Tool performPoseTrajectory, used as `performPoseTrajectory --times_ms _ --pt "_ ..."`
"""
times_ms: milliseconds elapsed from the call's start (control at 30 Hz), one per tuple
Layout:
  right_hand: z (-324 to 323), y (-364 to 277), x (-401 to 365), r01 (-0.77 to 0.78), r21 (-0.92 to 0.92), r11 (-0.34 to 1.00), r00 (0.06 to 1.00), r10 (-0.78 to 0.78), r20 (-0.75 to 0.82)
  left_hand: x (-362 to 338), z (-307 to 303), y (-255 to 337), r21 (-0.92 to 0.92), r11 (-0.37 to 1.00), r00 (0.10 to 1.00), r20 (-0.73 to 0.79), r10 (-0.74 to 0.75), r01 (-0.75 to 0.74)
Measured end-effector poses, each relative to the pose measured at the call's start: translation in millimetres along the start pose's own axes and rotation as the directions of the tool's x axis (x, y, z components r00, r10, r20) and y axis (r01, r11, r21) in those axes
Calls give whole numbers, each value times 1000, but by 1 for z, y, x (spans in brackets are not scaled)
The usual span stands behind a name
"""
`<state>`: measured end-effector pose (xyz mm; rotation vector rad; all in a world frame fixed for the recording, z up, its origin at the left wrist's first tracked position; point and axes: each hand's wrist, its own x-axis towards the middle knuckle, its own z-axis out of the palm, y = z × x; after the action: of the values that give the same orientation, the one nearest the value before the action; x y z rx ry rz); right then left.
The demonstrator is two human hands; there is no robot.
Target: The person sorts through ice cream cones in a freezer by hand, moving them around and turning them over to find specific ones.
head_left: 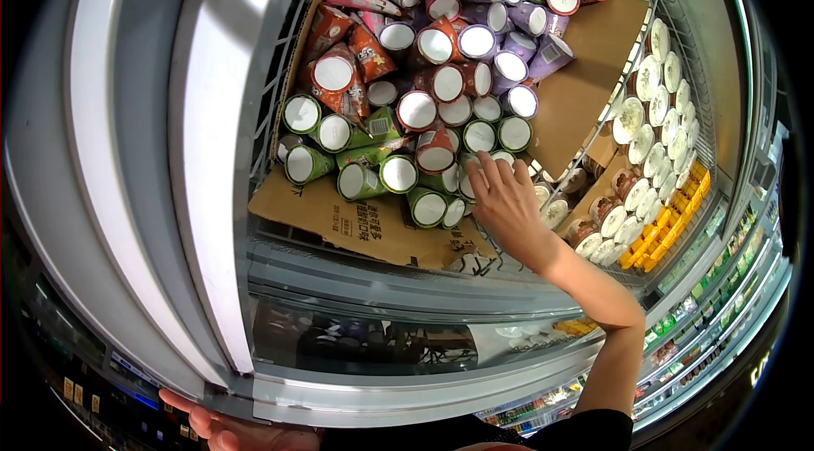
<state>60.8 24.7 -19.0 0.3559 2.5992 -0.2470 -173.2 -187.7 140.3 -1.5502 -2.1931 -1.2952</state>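
Observation:
Inside the freezer, my right hand (pixel 507 207) reaches over the front right of the cone pile, fingers bent down at a white-lidded green cone (pixel 467 188). Its fingertips cover part of that cone, so the grip cannot be made out. Other green cones (pixel 398 173) lie to the left, with red ones (pixel 436 46) and purple ones (pixel 510 68) farther back. At the lower left, outside the freezer's front edge, my left hand (pixel 229 432) is palm up with its fingers apart and nothing in it.
A cardboard box (pixel 339 218) with a torn front flap surrounds the cones. Right of a wire divider (pixel 606 116) stand clear-lidded cups (pixel 629 119) and yellow packs (pixel 666 226). The freezer's front rim (pixel 381 396) and grey sliding frame (pixel 212 154) border the opening.

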Motion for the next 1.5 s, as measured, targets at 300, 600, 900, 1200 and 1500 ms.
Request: performPoseTrajectory --times_ms 300,600,900,1200,1500 --pt "2 10 88 3 115 993 951 32 -306 0 -3 2 17 1000 1000 -5 -26 26" --pt "14 -21 172 -64 319 946 957 149 -250 0 -4 3 34 999 999 -11 -37 38" --pt "13 -30 212 192 -124 973 850 -228 -475 -2 -1 3 20 999 999 -26 -30 30" --pt "4 -32 213 263 -209 942 793 -334 -510 -2 0 -1 16 1000 999 -41 -16 17" --pt "-58 50 114 19 349 937 866 159 -475 11 19 -4 -1 999 997 -67 43 -43"
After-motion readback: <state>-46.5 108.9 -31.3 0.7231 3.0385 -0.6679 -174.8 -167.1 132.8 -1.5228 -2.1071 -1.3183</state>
